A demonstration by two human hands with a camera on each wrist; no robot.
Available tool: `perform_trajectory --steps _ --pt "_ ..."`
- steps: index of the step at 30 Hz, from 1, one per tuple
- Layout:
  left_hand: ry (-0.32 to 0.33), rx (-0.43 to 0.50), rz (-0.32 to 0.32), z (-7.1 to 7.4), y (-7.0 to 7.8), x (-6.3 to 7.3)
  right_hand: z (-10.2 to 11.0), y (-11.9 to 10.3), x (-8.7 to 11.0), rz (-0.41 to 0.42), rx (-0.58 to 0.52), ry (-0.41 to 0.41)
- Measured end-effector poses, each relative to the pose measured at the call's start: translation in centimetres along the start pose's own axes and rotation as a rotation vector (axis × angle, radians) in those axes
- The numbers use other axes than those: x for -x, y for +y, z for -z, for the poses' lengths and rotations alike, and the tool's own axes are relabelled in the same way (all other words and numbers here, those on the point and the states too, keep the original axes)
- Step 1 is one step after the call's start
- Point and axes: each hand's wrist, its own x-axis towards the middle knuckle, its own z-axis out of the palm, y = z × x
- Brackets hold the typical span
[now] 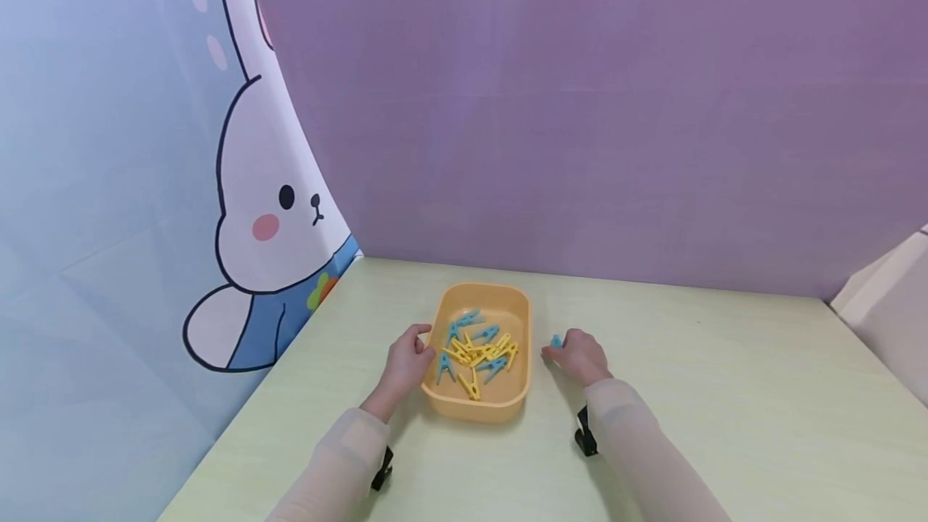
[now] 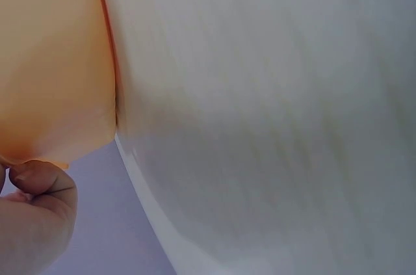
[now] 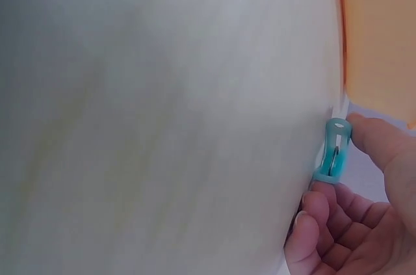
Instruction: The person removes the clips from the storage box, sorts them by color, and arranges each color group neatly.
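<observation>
An orange tray (image 1: 444,306) sits on the pale green table (image 1: 681,361) and holds several yellow and blue clothespins (image 1: 474,351). My left hand (image 1: 423,349) grips the tray's left rim; in the left wrist view the thumb (image 2: 39,179) lies against the tray wall (image 2: 52,60). Just right of the tray, my right hand (image 1: 557,350) rests on the table and pinches a single blue clothespin (image 1: 556,341). The right wrist view shows that clothespin (image 3: 334,150) held at the fingertips close to the table, with the tray (image 3: 380,34) just beyond.
A purple wall (image 1: 580,103) closes the table's far side. A blue curtain with a cartoon rabbit (image 1: 268,216) hangs along the left edge. A white surface (image 1: 888,296) stands at the far right. Bare tabletop stretches right of the tray.
</observation>
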Motion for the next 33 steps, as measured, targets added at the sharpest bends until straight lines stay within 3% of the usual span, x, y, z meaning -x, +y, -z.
perform_trajectory --steps 17,33 --pt "-0.004 0.007 0.022 0.0 0.1 0.0 0.4 0.0 0.3 -0.023 -0.019 -0.02" --pt "-0.002 0.008 0.027 0.0 0.2 0.1 3.1 -0.6 0.1 0.061 -0.062 0.047"
